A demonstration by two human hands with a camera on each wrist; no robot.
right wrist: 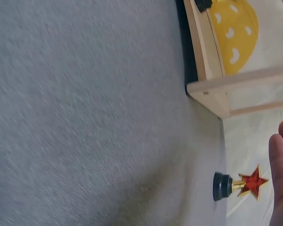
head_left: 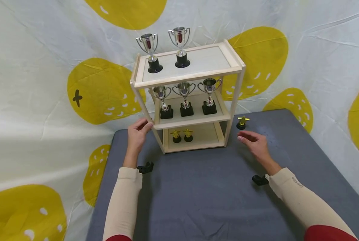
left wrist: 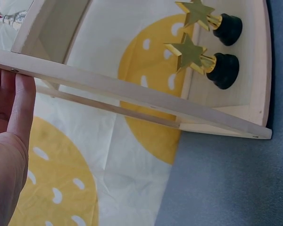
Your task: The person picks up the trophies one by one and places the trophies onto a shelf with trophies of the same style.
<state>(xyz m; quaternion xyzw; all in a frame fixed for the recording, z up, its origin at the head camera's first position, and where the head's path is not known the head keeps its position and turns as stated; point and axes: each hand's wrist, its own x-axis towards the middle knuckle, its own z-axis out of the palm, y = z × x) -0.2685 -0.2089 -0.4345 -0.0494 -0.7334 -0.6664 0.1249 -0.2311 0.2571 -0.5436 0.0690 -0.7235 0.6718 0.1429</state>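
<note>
A three-tier wooden shelf (head_left: 194, 125) stands on the grey table. My left hand (head_left: 138, 134) holds its left front post (left wrist: 132, 92), thumb and fingers at the post's edge. My right hand (head_left: 255, 144) hovers right of the shelf, fingers loosely bent and holding nothing. Just beyond it a small star trophy (head_left: 241, 123) stands upright on the table; the right wrist view shows its red star (right wrist: 253, 182) edged in gold on a black base. Two gold star trophies (left wrist: 224, 70) stand at the left of the bottom tier.
Three silver cups (head_left: 186, 108) line the middle tier. Two more silver cups (head_left: 182, 60) with round black bases stand on the top tier, left and centre. A white cloth with yellow shapes (head_left: 98, 90) hangs behind the grey table (head_left: 197, 194).
</note>
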